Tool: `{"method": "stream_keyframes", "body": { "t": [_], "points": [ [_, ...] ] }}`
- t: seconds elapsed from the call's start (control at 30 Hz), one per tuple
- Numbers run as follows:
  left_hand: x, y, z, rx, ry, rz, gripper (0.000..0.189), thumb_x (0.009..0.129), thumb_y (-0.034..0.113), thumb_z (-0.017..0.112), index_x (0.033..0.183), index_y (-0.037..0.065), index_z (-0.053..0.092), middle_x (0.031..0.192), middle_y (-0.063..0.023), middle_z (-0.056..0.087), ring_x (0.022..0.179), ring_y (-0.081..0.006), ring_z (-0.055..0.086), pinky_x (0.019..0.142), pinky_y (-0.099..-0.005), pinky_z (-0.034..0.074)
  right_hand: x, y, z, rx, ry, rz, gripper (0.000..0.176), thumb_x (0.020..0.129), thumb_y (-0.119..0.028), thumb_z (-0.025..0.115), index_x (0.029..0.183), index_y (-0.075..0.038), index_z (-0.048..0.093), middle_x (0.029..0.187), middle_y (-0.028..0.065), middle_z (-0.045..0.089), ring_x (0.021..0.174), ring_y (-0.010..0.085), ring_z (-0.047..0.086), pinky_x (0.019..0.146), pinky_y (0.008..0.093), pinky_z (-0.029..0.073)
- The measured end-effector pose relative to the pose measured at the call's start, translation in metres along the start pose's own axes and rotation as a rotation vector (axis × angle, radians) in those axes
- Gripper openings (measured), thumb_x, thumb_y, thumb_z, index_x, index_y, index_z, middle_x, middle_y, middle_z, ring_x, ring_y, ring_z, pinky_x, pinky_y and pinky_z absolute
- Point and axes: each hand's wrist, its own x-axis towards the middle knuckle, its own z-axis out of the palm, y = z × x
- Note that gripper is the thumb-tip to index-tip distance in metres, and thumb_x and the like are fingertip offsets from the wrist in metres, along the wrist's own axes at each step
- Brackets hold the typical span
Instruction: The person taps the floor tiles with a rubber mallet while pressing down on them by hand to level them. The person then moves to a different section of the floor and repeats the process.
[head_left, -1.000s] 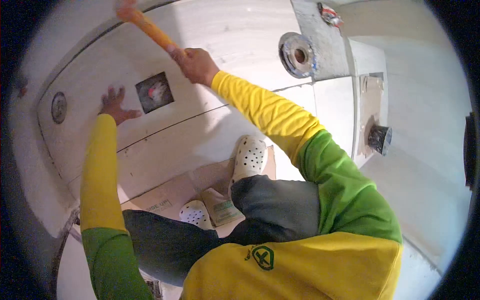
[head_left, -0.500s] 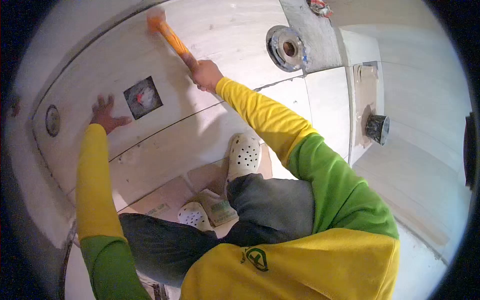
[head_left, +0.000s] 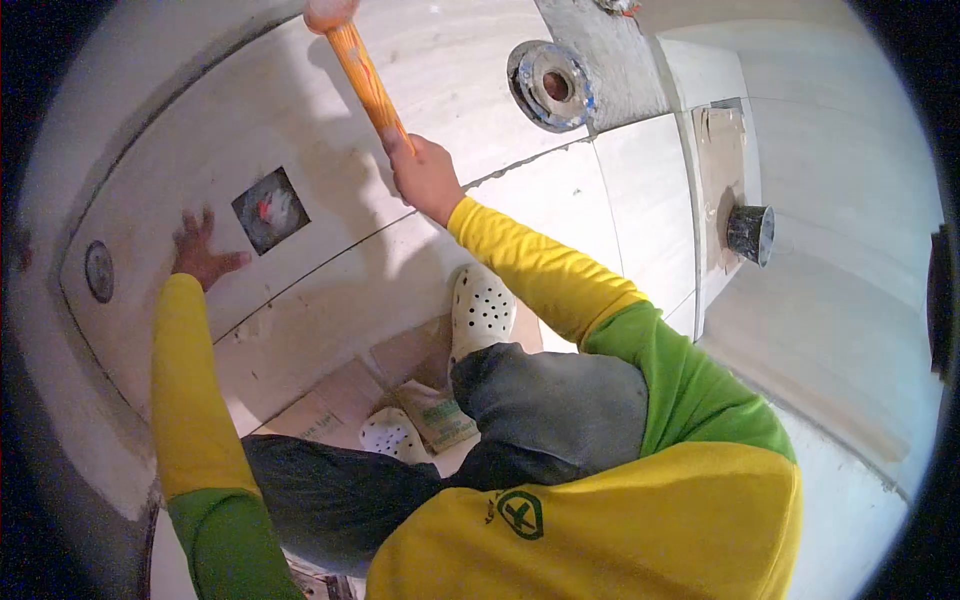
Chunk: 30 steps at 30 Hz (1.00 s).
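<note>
My right hand point(head_left: 428, 178) is wrapped round the orange handle of a mallet point(head_left: 368, 85). The mallet's head, pale and rounded, is raised toward the top edge of the view. My left hand point(head_left: 203, 250) lies with fingers spread on a large pale floor tile point(head_left: 190, 170). Just right of those fingers is a square cutout point(head_left: 271, 210) in the tile, with something whitish and red inside. A round fitting point(head_left: 99, 271) sits in the tile to the left of my left hand.
A round pipe flange point(head_left: 550, 87) stands by a bare cement strip point(head_left: 615, 60). A black cylinder point(head_left: 750, 235) sits beside cardboard point(head_left: 718, 150) at right. My white clogs point(head_left: 483, 305) are near cardboard point(head_left: 330, 400) and a paper packet point(head_left: 440, 415).
The mallet has been lifted, its head now higher and larger in view, with my right hand slightly lower. My left hand stays spread on the tile; the whole view has shifted slightly.
</note>
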Motion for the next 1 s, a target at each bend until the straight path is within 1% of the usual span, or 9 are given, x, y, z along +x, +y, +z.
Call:
{"method": "stream_keyframes", "body": {
  "t": [0.23,0.37,0.43,0.53,0.67,0.73,0.8,0.93,1.0],
  "points": [
    [0.0,-0.003,0.003,-0.025,-0.019,-0.027,0.134,0.055,0.068,0.081,0.156,0.016,0.009,0.161,-0.0237,-0.004,0.143,-0.0555,0.001,0.117,-0.0584,0.015,0.002,0.012,-0.021,-0.092,-0.156,0.232,0.076,0.094,-0.068,0.037,0.074,0.001,0.063,0.066,0.0188,0.062,0.068,0.0351,0.065,0.065,0.0445,0.05],
    [0.002,-0.005,0.004,0.021,-0.01,-0.039,0.133,0.057,0.067,0.081,0.157,0.016,0.009,0.161,-0.0238,-0.003,0.143,-0.0551,0.001,0.117,-0.0573,0.015,0.009,0.021,-0.017,0.051,0.046,-0.084,0.077,0.092,-0.071,0.039,0.067,-0.002,0.061,0.056,0.0145,0.058,0.056,0.0308,0.062,0.06,0.041,0.051],
    [0.0,-0.003,0.002,0.008,-0.014,-0.036,0.132,0.058,0.066,0.081,0.156,0.016,0.009,0.161,-0.024,-0.003,0.143,-0.0551,0.001,0.118,-0.0568,0.015,0.017,0.019,-0.023,-0.02,-0.13,0.226,0.072,0.093,-0.068,0.042,0.067,-0.002,0.06,0.054,0.0128,0.056,0.054,0.028,0.06,0.058,0.0406,0.049],
    [-0.007,0.005,-0.004,-0.018,-0.028,-0.046,0.129,0.059,0.064,0.081,0.156,0.015,0.011,0.161,-0.0242,-0.002,0.143,-0.0548,0.001,0.118,-0.0557,0.015,0.019,-0.008,-0.04,0.067,-0.098,0.278,0.069,0.094,-0.064,0.044,0.069,-0.002,0.06,0.058,0.0126,0.058,0.058,0.0272,0.061,0.059,0.041,0.049],
    [-0.007,0.003,-0.006,-0.025,-0.031,-0.034,0.127,0.06,0.063,0.082,0.156,0.015,0.013,0.16,-0.0246,-0.001,0.144,-0.053,0.001,0.118,-0.0546,0.015,0.037,0.034,-0.029,0.057,0.188,-0.197,0.072,0.095,-0.065,0.042,0.068,0.0,0.06,0.053,0.0131,0.055,0.048,0.0269,0.058,0.053,0.0411,0.049],
    [-0.012,0.006,-0.009,-0.035,-0.037,-0.053,0.127,0.06,0.064,0.081,0.156,0.015,0.014,0.16,-0.0246,0.0,0.145,-0.0523,0.001,0.118,-0.0542,0.014,0.041,0.032,-0.033,-0.036,0.209,-0.203,0.075,0.095,-0.066,0.038,0.069,0.001,0.06,0.051,0.0141,0.055,0.046,0.0269,0.058,0.052,0.0409,0.048],
    [-0.011,0.011,-0.011,-0.049,-0.041,-0.069,0.127,0.06,0.065,0.081,0.156,0.015,0.014,0.16,-0.0246,0.001,0.145,-0.0515,0.001,0.119,-0.0537,0.014,0.049,0.02,-0.049,0.049,-0.026,0.312,0.069,0.098,-0.063,0.037,0.066,-0.004,0.053,0.054,0.0065,0.049,0.04,0.018,0.047,0.041,0.0342,0.039],
    [-0.007,0.006,-0.006,0.009,-0.04,-0.057,0.128,0.059,0.068,0.079,0.156,0.016,0.013,0.161,-0.0233,0.0,0.145,-0.0507,0.0,0.119,-0.0529,0.012,0.058,0.031,-0.053,0.162,0.249,-0.101,0.075,0.095,-0.07,0.033,0.061,-0.005,0.05,0.053,0.0072,0.049,0.041,0.0176,0.049,0.039,0.0336,0.037],
    [-0.009,0.006,-0.009,0.02,-0.039,-0.066,0.129,0.059,0.069,0.078,0.156,0.016,0.013,0.161,-0.0229,-0.001,0.145,-0.0505,-0.001,0.119,-0.0528,0.012,0.085,0.059,-0.058,0.085,0.239,-0.02,0.075,0.094,-0.071,0.033,0.063,-0.006,0.05,0.053,0.0065,0.048,0.04,0.0171,0.048,0.039,0.0331,0.037]
  ]
}}
